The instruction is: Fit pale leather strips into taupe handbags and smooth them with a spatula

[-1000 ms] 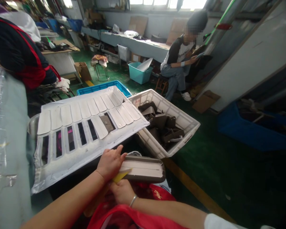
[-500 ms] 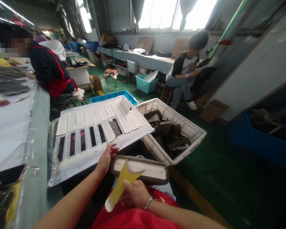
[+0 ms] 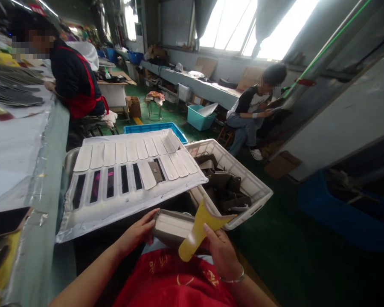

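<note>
My right hand (image 3: 223, 249), with a bangle on its wrist, is closed on a yellow flat tool (image 3: 195, 232) with a flared, curved-in upper end and a rounded lower end. Behind the tool, over my lap, lies a long brown bag piece (image 3: 173, 224) with rounded ends and a pale panel facing up. Its right end is hidden by the tool and my right hand. My left hand (image 3: 144, 228) grips the left end of this piece, its fingers along the edge. Just beyond is a white-covered board (image 3: 107, 219) with rows of pale strips (image 3: 126, 152) and one small brown piece (image 3: 155, 171).
Right of the board stands a white crate (image 3: 256, 198) holding brown bag parts (image 3: 220, 181). A blue crate (image 3: 153, 127) is behind the board. A worktable (image 3: 43, 157) runs along the left, where a person in a red apron sits. Another person sits on a stool at back right.
My right hand has carried the yellow tool right and slightly up, across the brown bag piece. My left hand has moved down onto that piece's left end and closed on it. The view has shifted.
</note>
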{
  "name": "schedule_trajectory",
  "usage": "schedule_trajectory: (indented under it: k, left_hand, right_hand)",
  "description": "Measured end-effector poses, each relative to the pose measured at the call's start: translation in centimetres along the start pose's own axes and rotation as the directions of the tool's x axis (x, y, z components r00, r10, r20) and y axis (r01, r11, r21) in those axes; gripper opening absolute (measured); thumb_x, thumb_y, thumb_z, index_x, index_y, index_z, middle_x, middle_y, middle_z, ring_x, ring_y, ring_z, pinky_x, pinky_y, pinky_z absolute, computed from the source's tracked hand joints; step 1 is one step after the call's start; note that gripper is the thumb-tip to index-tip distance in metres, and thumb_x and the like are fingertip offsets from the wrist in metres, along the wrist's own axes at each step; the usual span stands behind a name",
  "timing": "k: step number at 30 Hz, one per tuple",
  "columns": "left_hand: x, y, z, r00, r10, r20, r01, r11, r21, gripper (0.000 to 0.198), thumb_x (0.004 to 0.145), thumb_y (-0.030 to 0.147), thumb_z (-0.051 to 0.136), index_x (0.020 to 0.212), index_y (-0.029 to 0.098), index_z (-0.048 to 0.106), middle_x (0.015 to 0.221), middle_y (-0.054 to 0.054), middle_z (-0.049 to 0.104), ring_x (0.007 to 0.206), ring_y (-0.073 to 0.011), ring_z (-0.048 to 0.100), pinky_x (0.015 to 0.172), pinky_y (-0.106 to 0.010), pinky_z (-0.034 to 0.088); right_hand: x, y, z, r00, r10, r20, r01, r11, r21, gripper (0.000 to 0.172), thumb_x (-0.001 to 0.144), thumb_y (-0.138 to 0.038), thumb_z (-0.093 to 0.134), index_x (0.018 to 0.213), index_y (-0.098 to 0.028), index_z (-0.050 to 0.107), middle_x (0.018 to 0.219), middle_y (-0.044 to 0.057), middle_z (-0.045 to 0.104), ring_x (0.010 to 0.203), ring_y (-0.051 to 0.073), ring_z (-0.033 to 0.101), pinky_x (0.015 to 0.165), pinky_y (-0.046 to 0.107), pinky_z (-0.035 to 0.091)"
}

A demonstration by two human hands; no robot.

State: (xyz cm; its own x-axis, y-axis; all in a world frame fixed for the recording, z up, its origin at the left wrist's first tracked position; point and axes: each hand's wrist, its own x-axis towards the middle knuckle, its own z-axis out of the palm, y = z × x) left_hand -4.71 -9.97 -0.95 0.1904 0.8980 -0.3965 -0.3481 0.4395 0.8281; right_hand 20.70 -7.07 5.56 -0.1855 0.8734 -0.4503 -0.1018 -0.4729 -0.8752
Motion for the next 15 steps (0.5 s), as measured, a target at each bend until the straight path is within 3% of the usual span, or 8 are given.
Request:
schedule_trajectory:
  k: [4, 7, 10, 12, 15]
  left_hand:
    - [0.2, -0.2, -0.1, 0.999, 0.039, 0.005, -0.040, 0.995, 0.092, 0.069, 0.081, 0.039, 0.059, 0.140, 0.025, 0.025, 0.090, -0.003, 0.062, 0.052, -0.0096, 0.055, 0.052, -0.023, 0.045]
    - [0.4, -0.9, 0.3, 0.995, 0.086, -0.041, -0.077, 0.977, 0.198, 0.071, 0.082, 0.043, 0.055, 0.141, 0.022, 0.022, 0.082, -0.002, 0.063, 0.050, -0.0112, 0.055, 0.051, -0.025, 0.046]
    - [0.3, -2.3, 0.5, 0.983, 0.152, -0.102, -0.126, 0.966, 0.223, 0.068, 0.086, 0.049, 0.047, 0.143, 0.022, 0.020, 0.089, -0.006, 0.066, 0.059, -0.0157, 0.060, 0.059, -0.030, 0.051]
    - [0.2, -3.6, 0.4, 0.962, 0.233, -0.145, -0.200, 0.956, 0.213, 0.069, 0.083, 0.053, 0.049, 0.141, 0.023, 0.026, 0.117, -0.011, 0.060, 0.088, -0.0227, 0.063, 0.078, -0.035, 0.051]
    - [-0.4, -5.2, -0.1, 0.925, 0.314, -0.212, -0.264, 0.935, 0.236, 0.073, 0.075, 0.057, 0.058, 0.136, 0.023, 0.038, 0.137, -0.009, 0.046, 0.121, -0.0291, 0.046, 0.100, -0.037, 0.038]
  right_hand:
    - [2.9, -3.4, 0.6, 0.999, 0.019, 0.044, -0.017, 0.998, -0.053, 0.043, 0.070, -0.051, 0.062, 0.095, -0.017, 0.055, 0.081, 0.006, 0.063, 0.071, 0.021, 0.063, 0.067, 0.035, 0.052]
    - [6.7, -5.5, 3.1, 0.976, 0.046, 0.211, 0.031, 0.937, -0.349, 0.033, 0.081, -0.044, 0.049, 0.104, -0.019, 0.047, 0.079, 0.003, 0.061, 0.065, 0.018, 0.061, 0.058, 0.031, 0.051]
    - [12.0, -6.5, 6.7, 0.903, 0.085, 0.422, 0.278, 0.632, -0.723, 0.020, 0.087, -0.030, 0.038, 0.099, -0.018, 0.049, 0.078, 0.002, 0.059, 0.064, 0.014, 0.058, 0.054, 0.025, 0.046]
    - [15.7, -6.6, 9.4, 0.847, 0.120, 0.517, 0.423, 0.435, -0.795, 0.011, 0.084, -0.023, 0.047, 0.089, -0.017, 0.054, 0.075, 0.001, 0.059, 0.066, 0.014, 0.056, 0.056, 0.023, 0.044]
    - [20.5, -5.4, 13.5, 0.805, 0.185, 0.563, 0.508, 0.275, -0.816, 0.008, 0.071, -0.014, 0.065, 0.075, -0.014, 0.058, 0.069, 0.000, 0.058, 0.071, 0.016, 0.056, 0.064, 0.026, 0.043]
